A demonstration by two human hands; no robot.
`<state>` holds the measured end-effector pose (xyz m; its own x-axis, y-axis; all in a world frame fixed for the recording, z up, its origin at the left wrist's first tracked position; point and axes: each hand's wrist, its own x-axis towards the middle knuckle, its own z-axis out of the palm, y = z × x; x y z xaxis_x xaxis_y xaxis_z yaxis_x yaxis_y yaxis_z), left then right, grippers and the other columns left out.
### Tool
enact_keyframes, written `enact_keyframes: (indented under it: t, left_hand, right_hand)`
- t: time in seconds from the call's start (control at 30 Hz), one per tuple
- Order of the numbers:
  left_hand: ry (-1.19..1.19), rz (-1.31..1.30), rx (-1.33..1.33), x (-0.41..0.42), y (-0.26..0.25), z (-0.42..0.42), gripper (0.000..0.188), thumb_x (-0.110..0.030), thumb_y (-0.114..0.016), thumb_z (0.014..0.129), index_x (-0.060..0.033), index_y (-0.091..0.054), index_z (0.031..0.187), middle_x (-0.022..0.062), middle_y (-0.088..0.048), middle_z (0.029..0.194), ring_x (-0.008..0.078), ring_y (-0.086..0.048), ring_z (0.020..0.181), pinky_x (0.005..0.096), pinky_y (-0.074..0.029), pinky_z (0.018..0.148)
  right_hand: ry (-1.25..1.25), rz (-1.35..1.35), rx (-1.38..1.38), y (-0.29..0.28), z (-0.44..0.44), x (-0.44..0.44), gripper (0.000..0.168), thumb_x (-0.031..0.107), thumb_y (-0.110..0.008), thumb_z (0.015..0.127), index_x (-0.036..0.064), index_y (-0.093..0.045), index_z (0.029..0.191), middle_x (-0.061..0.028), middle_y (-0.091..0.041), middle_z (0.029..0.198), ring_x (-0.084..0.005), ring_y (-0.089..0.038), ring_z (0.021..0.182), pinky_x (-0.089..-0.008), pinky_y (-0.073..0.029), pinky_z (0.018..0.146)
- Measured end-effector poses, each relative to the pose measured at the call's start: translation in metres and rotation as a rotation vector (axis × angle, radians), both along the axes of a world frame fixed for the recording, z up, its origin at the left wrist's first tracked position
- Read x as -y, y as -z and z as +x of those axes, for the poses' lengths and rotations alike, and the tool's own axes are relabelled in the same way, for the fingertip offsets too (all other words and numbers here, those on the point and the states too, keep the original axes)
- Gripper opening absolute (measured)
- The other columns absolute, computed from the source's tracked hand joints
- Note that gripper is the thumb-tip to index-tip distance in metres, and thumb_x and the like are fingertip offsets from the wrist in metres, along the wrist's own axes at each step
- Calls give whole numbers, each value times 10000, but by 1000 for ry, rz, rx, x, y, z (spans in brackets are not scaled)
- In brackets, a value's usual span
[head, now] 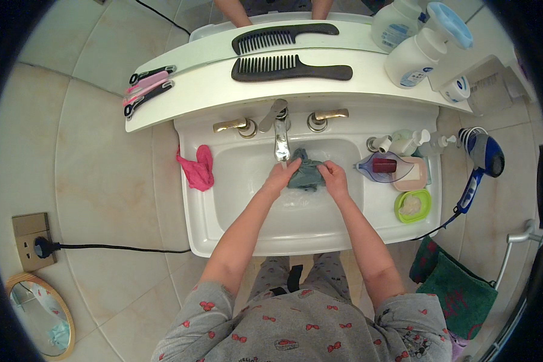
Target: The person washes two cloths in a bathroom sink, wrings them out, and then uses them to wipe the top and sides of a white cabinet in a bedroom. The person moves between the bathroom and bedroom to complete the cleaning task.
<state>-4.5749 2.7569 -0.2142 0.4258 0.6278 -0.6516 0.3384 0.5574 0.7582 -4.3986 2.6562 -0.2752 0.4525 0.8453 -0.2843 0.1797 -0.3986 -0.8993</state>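
Observation:
A wet grey-green cloth (307,175) is stretched between my two hands over the basin of a white sink (235,246). Its left edge is pinched by my left hand (280,175), just below the chrome faucet (281,140), where water runs down. My right hand (335,177) grips the cloth's right side between thumb and fingers. Water lies or flows in the basin beneath. On the sink's left rim rests a crumpled pink cloth (198,169).
Brass-coloured tap handles (233,126) flank the faucet. Pump bottles (407,141), soap dishes (412,206) and a blue funnel-like holder (384,166) stand on the right ledge. A hair dryer (477,163) hangs at right. Above, a white shelf (199,97) holds a black comb (294,68).

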Motion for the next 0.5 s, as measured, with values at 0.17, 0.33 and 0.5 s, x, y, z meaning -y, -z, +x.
enact_keyframes:
  t: [0.17,0.33,0.5]
  left_hand:
    - [-155,-204,203,8,10,-35,432,-392,-722,870,-46,-624,1108,25,-666,1003,131,-624,940,271,-497,804]
    - [-389,-251,344,-1,14,-68,353,-333,-747,859,-97,-625,1092,11,-663,1030,120,-624,915,282,-508,807]
    - [-346,-103,142,-11,3,-98,348,-345,-756,850,-121,-629,1084,-2,-660,1028,102,-603,926,297,-503,827]
  right_hand:
    - [198,158,-384,0,-14,-10,183,202,-614,939,20,-627,927,0,-618,770,-85,-532,676,-265,-431,630]
    - [110,77,-432,-38,-25,-14,191,185,-638,926,14,-620,1009,-18,-641,821,-86,-558,724,-245,-449,680]
    - [69,31,-480,-49,-15,-17,211,160,-689,890,16,-634,1034,-36,-677,868,-87,-605,779,-236,-472,714]
